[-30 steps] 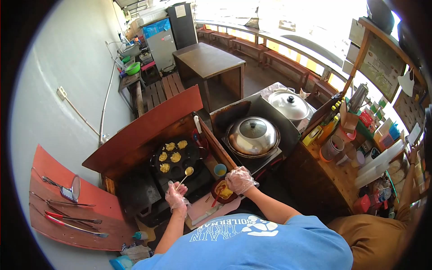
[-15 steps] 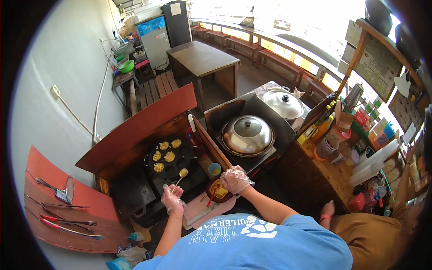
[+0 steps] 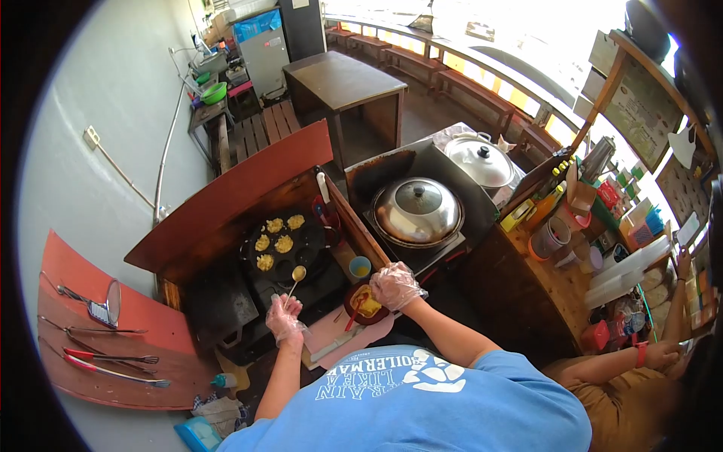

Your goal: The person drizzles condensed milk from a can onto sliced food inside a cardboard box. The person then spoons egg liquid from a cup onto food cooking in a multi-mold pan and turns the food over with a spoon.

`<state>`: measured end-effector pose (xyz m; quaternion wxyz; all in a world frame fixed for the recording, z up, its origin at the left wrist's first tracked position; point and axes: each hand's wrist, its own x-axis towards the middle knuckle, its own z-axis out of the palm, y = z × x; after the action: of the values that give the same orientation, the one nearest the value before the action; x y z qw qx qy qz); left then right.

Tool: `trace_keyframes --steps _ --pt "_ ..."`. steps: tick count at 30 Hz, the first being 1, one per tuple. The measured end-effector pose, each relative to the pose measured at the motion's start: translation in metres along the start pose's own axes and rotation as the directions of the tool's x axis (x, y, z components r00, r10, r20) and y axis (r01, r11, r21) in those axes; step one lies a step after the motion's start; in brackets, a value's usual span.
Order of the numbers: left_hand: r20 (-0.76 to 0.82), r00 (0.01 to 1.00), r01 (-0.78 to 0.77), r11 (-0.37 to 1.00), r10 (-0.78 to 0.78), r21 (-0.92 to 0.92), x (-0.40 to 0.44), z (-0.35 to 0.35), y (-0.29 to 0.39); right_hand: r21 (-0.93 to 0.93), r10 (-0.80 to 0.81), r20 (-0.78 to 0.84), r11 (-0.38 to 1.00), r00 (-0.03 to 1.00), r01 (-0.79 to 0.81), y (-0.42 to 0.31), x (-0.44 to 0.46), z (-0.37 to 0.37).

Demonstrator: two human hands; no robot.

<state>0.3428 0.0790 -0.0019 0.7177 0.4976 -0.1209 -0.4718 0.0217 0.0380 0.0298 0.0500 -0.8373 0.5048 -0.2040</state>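
Observation:
My left hand [image 3: 284,319], in a clear plastic glove, is closed round the handle of a gold-coloured spoon [image 3: 299,274]. The spoon's bowl is by the near right edge of a dark round pan with hollows [image 3: 282,256]. Several yellowish clumps of food [image 3: 283,243] lie in the pan's left and far hollows. My right hand [image 3: 398,287], gloved too, has its fingers curled at the right rim of a dark red bowl [image 3: 354,309]; what they grip is hidden. Yellow food and a red utensil [image 3: 351,322] are in that bowl. Behind it stands a light blue cup [image 3: 360,265].
A pink cutting board [image 3: 328,331] with a knife lies before me. A lidded wok [image 3: 418,212] and a lidded pot [image 3: 480,162] stand right of the red panel. Utensils hang at left. At right, another person's arm [image 3: 614,367] is beside a crowded wooden counter [image 3: 544,282].
The spoon has shifted slightly left and up, with its handle more upright, as my left hand moved left. The other person's arm has come forward at right. The view has tilted slightly.

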Motion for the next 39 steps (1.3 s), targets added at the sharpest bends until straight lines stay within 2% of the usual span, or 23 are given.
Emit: trace_keyframes --steps 5,7,10,13,15,16,18,19,22,23,24,26,27,28,29,30,31,32,33,34,36,37,39 --pt "-0.005 1.000 0.005 0.999 -0.005 0.041 -0.001 0.001 0.002 -0.086 0.053 0.070 0.995 0.996 -0.047 -0.004 -0.001 -0.003" --pt "0.076 0.996 -0.047 0.998 0.043 0.048 0.003 -0.007 -0.004 -0.102 0.049 0.067 0.994 0.997 -0.042 -0.004 0.001 -0.003" --pt "0.052 0.998 -0.024 0.998 0.021 0.058 0.000 -0.007 -0.001 -0.048 0.008 -0.025 0.999 1.000 -0.009 0.001 0.000 0.006" --pt "0.041 0.999 0.003 0.996 -0.007 0.087 -0.006 -0.010 0.002 0.005 0.022 -0.041 1.000 0.999 -0.022 0.003 0.001 0.012" --pt "0.046 0.999 0.014 0.994 -0.020 0.110 -0.008 -0.011 0.004 0.021 -0.038 -0.175 0.999 0.984 0.042 0.004 0.001 0.011" --pt "0.039 0.999 0.021 0.993 -0.025 0.115 -0.009 -0.012 0.003 0.026 -0.035 -0.167 0.999 0.985 0.039 0.004 0.001 0.010" --pt "0.023 0.999 0.029 0.993 -0.032 0.113 -0.010 -0.015 0.004 0.126 -0.025 -0.186 0.991 0.982 0.049 0.003 -0.001 0.004" --pt "0.016 0.999 0.032 0.993 -0.034 0.117 -0.010 -0.015 0.006 0.295 0.022 -0.221 0.954 0.975 0.046 0.001 -0.004 -0.003" --pt "0.018 0.999 0.038 0.992 -0.040 0.118 -0.015 -0.018 0.012 0.376 -0.007 -0.310 0.918 0.951 0.129 -0.024 -0.030 -0.019" --pt "0.042 0.998 0.031 0.992 -0.036 0.122 -0.017 -0.020 0.015 0.344 -0.110 -0.252 0.919 0.962 0.195 -0.028 -0.042 -0.024" --pt "0.069 0.997 0.024 0.992 -0.033 0.125 -0.019 -0.022 0.018 0.351 -0.108 -0.246 0.916 0.963 0.192 -0.029 -0.058 -0.019" --pt "0.059 0.997 0.031 0.991 -0.039 0.131 -0.020 -0.029 0.020 0.506 -0.234 0.012 0.840 0.972 0.196 -0.027 -0.087 0.003" --pt "0.055 0.998 0.034 0.991 -0.041 0.132 -0.021 -0.033 0.020 0.510 -0.231 0.017 0.839 0.973 0.191 -0.027 -0.095 0.014" --pt "0.050 0.998 0.040 0.990 -0.047 0.137 -0.023 -0.037 0.021 0.533 -0.092 0.290 0.842 0.953 -0.080 -0.027 -0.103 0.025" --pt "0.043 0.998 0.043 0.989 -0.049 0.139 -0.024 -0.040 0.021 0.480 0.034 0.544 0.807 0.838 -0.344 -0.026 -0.110 0.036" --pt "0.037 0.998 0.047 0.989 -0.052 0.142 -0.025 -0.043 0.022 0.480 0.037 0.548 0.804 0.836 -0.350 -0.027 -0.113 0.044" --pt "0.036 0.998 0.052 0.988 -0.058 0.146 -0.026 -0.046 0.023 0.422 0.189 0.543 0.781 0.818 -0.461 -0.029 -0.116 0.054" --pt "0.038 0.997 0.056 0.987 -0.062 0.149 -0.026 -0.049 0.023 0.366 0.335 0.528 0.740 0.780 -0.565 -0.032 -0.117 0.065" --pt "0.038 0.997 0.060 0.987 -0.066 0.152 -0.027 -0.052 0.024 0.360 0.496 0.575 0.561 0.651 -0.746 -0.036 -0.117 0.082" --pt "0.035 0.997 0.066 0.985 -0.072 0.157 -0.027 -0.056 0.025 0.358 0.498 0.580 0.556 0.645 -0.750 -0.033 -0.120 0.111" --pt "0.041 0.997 0.063 0.982 -0.071 0.178 -0.025 -0.058 0.029 0.488 0.662 0.506 0.310 0.553 -0.816 -0.029 -0.122 0.166" --pt "0.046 0.996 0.066 0.982 -0.075 0.179 -0.024 -0.059 0.030 0.497 0.664 0.659 -0.032 0.353 -0.867 -0.051 -0.092 0.115" --pt "0.059 0.995 0.072 0.984 -0.082 0.162 -0.024 -0.060 0.035 0.638 0.639 0.633 -0.113 0.436 -0.762 -0.033 -0.104 0.168"
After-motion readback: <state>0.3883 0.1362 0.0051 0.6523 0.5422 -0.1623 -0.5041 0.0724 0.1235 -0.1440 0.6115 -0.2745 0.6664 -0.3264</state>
